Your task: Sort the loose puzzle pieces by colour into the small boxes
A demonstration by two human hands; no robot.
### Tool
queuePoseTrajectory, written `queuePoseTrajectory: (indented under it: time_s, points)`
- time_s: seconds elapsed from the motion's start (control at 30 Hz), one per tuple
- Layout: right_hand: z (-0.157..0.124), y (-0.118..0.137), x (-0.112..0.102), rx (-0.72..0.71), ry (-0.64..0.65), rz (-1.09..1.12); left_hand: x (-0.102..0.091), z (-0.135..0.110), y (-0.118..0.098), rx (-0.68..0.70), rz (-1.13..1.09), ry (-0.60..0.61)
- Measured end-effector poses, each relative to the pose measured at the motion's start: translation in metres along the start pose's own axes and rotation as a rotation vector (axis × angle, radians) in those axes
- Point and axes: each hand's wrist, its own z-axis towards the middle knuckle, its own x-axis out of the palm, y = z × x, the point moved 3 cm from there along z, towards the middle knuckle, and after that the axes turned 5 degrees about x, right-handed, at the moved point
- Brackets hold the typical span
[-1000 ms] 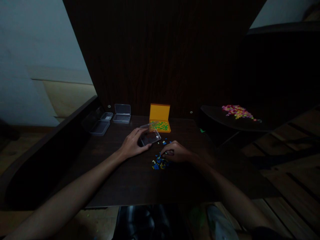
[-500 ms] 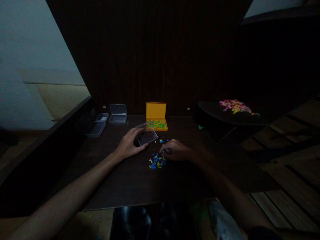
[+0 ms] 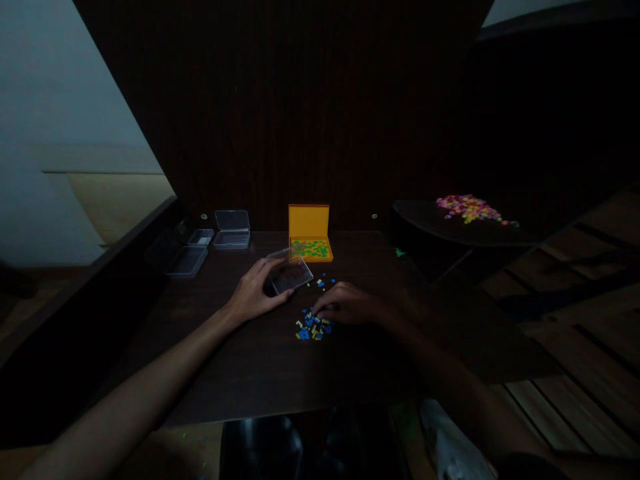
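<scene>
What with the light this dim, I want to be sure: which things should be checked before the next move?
1. Left hand grips the clear box: ok.
2. Clear box open: ok.
3. Right hand fingertips on the blue and yellow pieces: ok.
4. A piece pinched in the right hand: cannot tell.
5. Orange box open, green pieces inside: ok.

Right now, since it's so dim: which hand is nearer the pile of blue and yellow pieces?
Right. The right hand touches the pile; the left hand is apart to its left, on the clear plastic case.
</scene>
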Motion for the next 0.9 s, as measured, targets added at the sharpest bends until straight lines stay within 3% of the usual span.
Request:
queuePoseTrajectory:
  time_s: [0.4,0.7,0.9]
  points:
    - [0.002,0.004,-0.002,0.067,-0.061,0.046,0.000,-0.001,-0.003,0.015,-0.006,-0.006]
    - [0.010,-0.001,-0.023,0.118,-0.392,0.269,0.000,0.001,-0.015,0.048,-0.041,-0.024]
    - [0.025,0.002,-0.032,0.126,-0.296,0.115,0.002,0.000,-0.021,0.043,-0.096,-0.029]
